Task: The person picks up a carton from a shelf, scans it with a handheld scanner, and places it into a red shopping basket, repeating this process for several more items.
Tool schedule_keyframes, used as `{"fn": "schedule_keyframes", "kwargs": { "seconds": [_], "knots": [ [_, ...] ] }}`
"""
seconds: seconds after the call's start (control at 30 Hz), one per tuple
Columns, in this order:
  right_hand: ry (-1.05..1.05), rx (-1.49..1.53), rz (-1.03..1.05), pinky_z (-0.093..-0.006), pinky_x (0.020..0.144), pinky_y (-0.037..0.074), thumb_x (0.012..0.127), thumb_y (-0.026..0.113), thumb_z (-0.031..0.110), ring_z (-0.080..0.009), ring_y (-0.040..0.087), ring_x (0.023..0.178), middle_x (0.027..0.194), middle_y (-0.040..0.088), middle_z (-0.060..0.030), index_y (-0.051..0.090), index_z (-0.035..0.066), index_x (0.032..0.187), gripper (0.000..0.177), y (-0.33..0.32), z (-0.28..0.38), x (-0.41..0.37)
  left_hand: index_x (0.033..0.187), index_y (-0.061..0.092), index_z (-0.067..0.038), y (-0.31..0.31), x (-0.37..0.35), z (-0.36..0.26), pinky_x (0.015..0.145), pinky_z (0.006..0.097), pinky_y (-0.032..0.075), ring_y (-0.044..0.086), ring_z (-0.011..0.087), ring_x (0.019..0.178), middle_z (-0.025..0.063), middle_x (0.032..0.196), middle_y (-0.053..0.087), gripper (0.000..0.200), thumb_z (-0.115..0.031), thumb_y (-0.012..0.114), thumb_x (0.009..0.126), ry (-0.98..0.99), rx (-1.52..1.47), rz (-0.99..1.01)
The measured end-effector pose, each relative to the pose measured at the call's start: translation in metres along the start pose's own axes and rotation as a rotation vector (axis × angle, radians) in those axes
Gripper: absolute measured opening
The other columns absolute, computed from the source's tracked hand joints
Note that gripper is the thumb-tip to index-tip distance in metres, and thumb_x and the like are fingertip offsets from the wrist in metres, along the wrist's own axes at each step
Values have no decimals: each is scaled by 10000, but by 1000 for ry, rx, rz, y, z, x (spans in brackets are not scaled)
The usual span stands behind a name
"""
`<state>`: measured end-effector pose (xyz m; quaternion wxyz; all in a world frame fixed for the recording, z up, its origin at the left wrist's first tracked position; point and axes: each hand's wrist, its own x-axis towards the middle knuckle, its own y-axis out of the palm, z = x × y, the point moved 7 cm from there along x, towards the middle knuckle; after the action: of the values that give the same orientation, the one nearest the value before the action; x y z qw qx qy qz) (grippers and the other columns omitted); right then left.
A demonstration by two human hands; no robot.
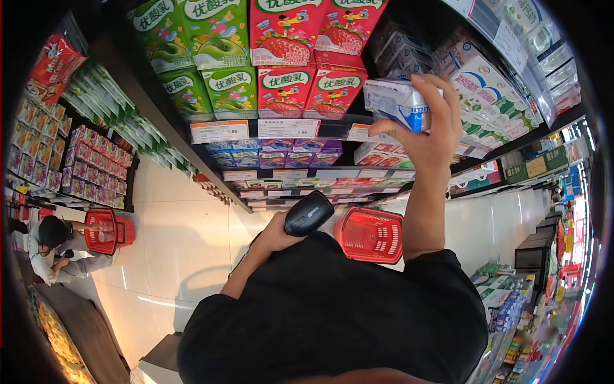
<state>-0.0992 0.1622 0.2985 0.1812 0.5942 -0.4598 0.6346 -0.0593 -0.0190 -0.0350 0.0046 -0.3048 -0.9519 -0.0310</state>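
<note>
Gripping, right hand (438, 137): blue-and-white carton (391, 97), before shelf edge (337, 130), fingers clamped on opposite sides, apparently for steadiness. Left hand (275, 235): black scanner (309, 216), fingers closed around its grip, presumably leaving its head unobstructed.

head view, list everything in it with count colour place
green cartons: four fronts, green, shelf ahead
red cartons: four fronts, red, right of those
small cartons: several, blue and purple, shelf below
boxes: several, mostly white, shelf at right
price labels: several, white and orange, shelf edges
carton: one, white and blue, right hand
handheld device: one, black, left hand
baskets: two, red, near the body and far left
packs: many, green and white, left
packet: one, red, upper left
other person: one, light top, far left
floor: one, pale, around
shirt: one, black, bottom centre
left hand: one, bare, centre
right hand: one, bare, upper right
</note>
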Motion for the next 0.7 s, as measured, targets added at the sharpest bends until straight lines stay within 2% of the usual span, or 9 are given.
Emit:
{"fn": "schedule_keyframes", "kwargs": {
  "seconds": [0.1, 0.17, 0.23, 0.27, 0.37, 0.43, 0.47, 0.5, 0.7],
  "knots": [
    [-86, -101, 51, -512, 932, 425, 405, 855, 501, -312, 595, 954, 956, 620, -74, 646, 98, 1078, 813, -6, -4, 17, 1065, 623, 22, 3, 1, -8, 789, 323, 496, 657, 175, 854, 122, 937, 708, 410, -108, 772, 705, 23, 5, -6],
    [-72, -149, 79, -502, 938, 426, 376, 835, 546, -311, 589, 930, 940, 610, -65, 645, 103, 1056, 834, -4, -6, 21, 1068, 621, 24, 4, 1, -10, 790, 325, 496, 660, 181, 859, 127, 939, 708, 417, -107, 772, 702, 39, 5, -1],
    [69, -111, 124, -479, 929, 435, 374, 827, 560, -322, 588, 902, 896, 611, -75, 644, 103, 1034, 824, 0, -13, 20, 1083, 616, 28, 6, 2, -6, 794, 330, 497, 665, 196, 867, 135, 944, 707, 441, -103, 772, 692, 32, 43, 29],
    [67, -111, 122, -479, 929, 435, 374, 827, 560, -322, 588, 902, 896, 611, -75, 644, 103, 1034, 824, 4, -15, 21, 1083, 616, 28, 6, 3, -4, 794, 330, 497, 665, 196, 867, 135, 944, 707, 441, -103, 772, 692, 34, 44, 29],
    [60, -171, 178, -451, 910, 445, 438, 801, 579, -321, 592, 888, 855, 619, -86, 633, 92, 1029, 784, 22, -19, 21, 1102, 612, 21, 9, 4, -3, 796, 330, 496, 666, 203, 865, 140, 948, 707, 461, -100, 771, 686, 39, 44, 47],
    [88, -263, 425, -439, 893, 452, 540, 762, 573, -319, 597, 892, 830, 626, -99, 618, 84, 1047, 719, 43, -23, 16, 1115, 609, 14, 9, 5, -1, 795, 333, 499, 671, 210, 860, 143, 949, 707, 476, -98, 770, 681, 40, 70, 55],
    [11, -267, 463, -435, 881, 453, 601, 730, 546, -314, 599, 911, 885, 637, -93, 612, 81, 1110, 699, 48, -24, 9, 1115, 609, 14, 9, 5, -1, 795, 333, 499, 671, 210, 860, 143, 949, 707, 476, -98, 770, 681, 41, 72, 54],
    [10, -267, 461, -435, 881, 453, 601, 730, 546, -314, 599, 911, 885, 637, -93, 612, 81, 1110, 699, 48, -25, 9, 1119, 609, 11, 9, 5, -2, 795, 335, 502, 674, 214, 865, 145, 953, 707, 481, -96, 769, 679, 61, 81, 54],
    [166, -59, 631, -437, 882, 462, 746, 741, 395, -357, 597, 978, 1072, 643, -134, 564, 38, 1236, 631, 53, -47, 6, 1137, 606, 9, 9, 2, -3, 801, 339, 506, 684, 228, 881, 149, 952, 708, 500, -90, 763, 673, 43, 78, 47]
  ]
}}
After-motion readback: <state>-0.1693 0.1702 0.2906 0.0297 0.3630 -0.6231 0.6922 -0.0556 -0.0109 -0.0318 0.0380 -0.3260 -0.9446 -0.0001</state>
